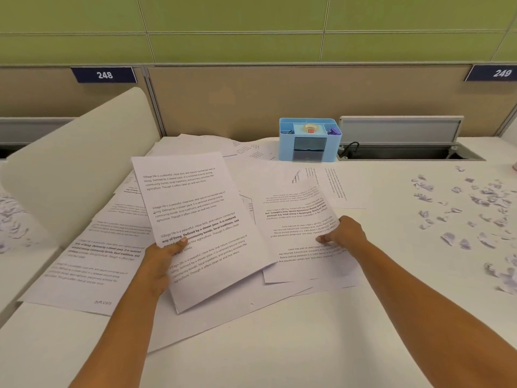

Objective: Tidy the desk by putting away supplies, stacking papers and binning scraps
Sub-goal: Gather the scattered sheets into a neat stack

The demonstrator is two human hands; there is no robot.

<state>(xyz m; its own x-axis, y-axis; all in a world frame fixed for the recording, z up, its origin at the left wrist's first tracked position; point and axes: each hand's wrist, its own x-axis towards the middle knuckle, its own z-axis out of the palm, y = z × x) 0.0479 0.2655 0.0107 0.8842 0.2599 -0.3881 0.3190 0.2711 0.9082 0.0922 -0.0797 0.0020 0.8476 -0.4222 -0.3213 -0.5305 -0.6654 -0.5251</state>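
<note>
My left hand [161,257] grips a printed sheet [195,208] by its left edge, thumb on top, and holds it tilted above the pile. My right hand [345,232] pinches the curled right edge of another printed sheet [296,219] that lies upside down to me. More loose printed sheets [92,264] are spread over the white desk [279,345] beneath and to the left. Torn paper scraps [472,217] are scattered at the right of the desk. A light blue desk organiser [309,140] stands at the back with a tape roll and clips in it.
A curved white divider panel [75,169] rises at the left, with more scraps [11,219] beyond it. A cable tray with an open lid [402,135] runs along the back right. Beige partition panels carry number plates 248 and 249.
</note>
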